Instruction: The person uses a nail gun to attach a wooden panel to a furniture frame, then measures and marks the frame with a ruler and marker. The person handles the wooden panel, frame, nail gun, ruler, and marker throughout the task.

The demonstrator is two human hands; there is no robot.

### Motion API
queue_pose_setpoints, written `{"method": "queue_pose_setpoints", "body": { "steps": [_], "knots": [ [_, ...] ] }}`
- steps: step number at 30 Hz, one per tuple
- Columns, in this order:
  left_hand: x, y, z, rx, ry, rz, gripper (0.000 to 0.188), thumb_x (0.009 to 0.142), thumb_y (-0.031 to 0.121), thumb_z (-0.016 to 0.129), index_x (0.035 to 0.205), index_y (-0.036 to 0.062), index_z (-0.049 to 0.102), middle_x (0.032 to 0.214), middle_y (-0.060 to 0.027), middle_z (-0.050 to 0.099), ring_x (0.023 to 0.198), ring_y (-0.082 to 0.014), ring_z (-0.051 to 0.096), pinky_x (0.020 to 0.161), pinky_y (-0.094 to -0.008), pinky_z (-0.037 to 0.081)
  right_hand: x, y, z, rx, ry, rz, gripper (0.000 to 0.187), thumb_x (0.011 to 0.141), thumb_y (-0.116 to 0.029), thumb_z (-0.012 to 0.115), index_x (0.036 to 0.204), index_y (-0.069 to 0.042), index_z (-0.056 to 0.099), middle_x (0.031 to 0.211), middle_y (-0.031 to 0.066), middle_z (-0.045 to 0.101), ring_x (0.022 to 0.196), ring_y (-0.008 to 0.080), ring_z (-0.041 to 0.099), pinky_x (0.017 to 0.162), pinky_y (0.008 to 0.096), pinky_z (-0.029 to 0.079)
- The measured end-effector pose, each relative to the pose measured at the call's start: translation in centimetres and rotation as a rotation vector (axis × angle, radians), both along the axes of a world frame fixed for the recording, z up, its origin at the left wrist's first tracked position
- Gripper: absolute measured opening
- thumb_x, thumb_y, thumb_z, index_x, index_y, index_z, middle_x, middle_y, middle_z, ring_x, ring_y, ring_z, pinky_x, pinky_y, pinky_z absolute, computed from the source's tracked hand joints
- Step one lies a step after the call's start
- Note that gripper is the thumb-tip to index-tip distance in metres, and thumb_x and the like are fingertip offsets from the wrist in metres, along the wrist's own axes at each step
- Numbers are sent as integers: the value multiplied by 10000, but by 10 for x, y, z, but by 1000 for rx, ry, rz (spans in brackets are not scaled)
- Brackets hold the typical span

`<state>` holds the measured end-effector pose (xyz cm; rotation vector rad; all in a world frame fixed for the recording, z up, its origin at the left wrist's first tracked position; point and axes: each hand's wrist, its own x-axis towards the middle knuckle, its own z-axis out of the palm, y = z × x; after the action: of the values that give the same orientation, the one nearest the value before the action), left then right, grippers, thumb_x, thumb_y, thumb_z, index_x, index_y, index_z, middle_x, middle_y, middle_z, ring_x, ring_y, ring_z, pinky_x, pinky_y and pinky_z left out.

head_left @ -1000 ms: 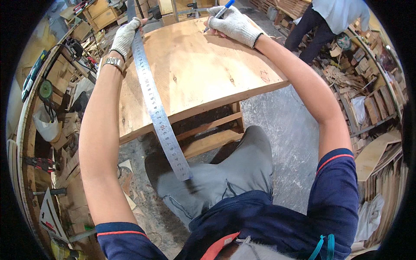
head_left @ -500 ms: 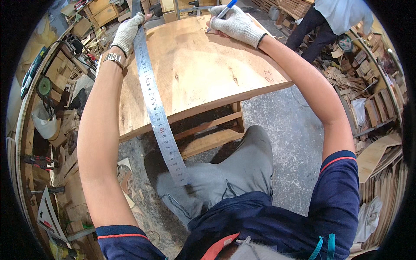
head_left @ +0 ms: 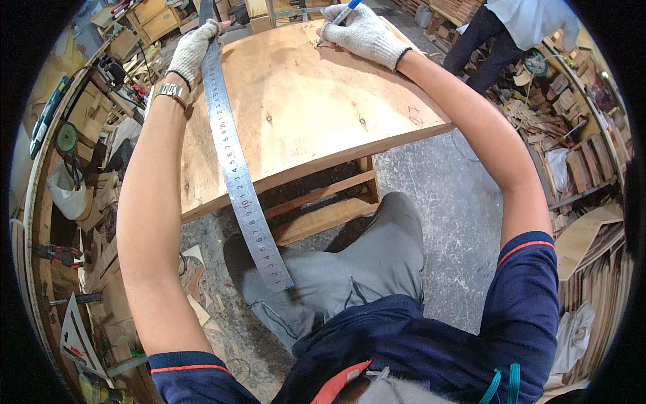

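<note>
— Ruler [head_left: 232, 155] lies along the board [head_left: 303, 101], its near end sticking out past the edge. Could it slip?

— Yes. Left hand [head_left: 193, 50] presses flat on only the far end. Right hand [head_left: 360, 30] pinches a pen [head_left: 344, 11]; one nudge spoils the line.

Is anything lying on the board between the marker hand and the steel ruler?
Nothing visible does. The wooden board is bare between the right hand, which holds a blue marker at the far edge, and the steel ruler pinned by the left hand.
</note>
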<state>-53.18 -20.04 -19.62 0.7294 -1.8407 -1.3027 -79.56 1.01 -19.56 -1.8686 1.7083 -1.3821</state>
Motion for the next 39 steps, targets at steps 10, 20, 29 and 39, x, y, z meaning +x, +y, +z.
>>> {"method": "queue_pose_setpoints", "body": {
  "steps": [10,20,29,39],
  "knots": [
    [-2,-7,-1,32,16,14,362,1030,395,563,1175,134,769,754,59,553,648,-73,500,609,-246,421,9,14,9,-21,-8,-58,116,834,-143,649,779,-49,610,622,-11,558,552,98,504,510,313,397],
    [-6,-2,1,121,64,-12,472,1079,353,523,1378,-4,599,750,77,387,601,-56,384,553,-226,383,-2,-4,-7,-172,31,4,216,817,-136,648,658,-93,508,587,-21,460,572,104,421,532,339,339],
    [4,-22,-6,84,38,-9,398,1043,395,568,1187,69,745,758,44,562,611,-86,505,577,-254,431,10,22,9,-4,-96,-25,158,879,-187,671,775,-75,630,658,-10,629,561,86,565,516,272,451],
    [-1,-5,1,39,5,2,395,1038,384,547,1231,98,740,743,63,537,624,-72,481,591,-247,404,12,17,3,44,-138,96,131,872,-130,656,751,-113,608,632,-34,585,543,67,517,482,264,404]
  ]
}}
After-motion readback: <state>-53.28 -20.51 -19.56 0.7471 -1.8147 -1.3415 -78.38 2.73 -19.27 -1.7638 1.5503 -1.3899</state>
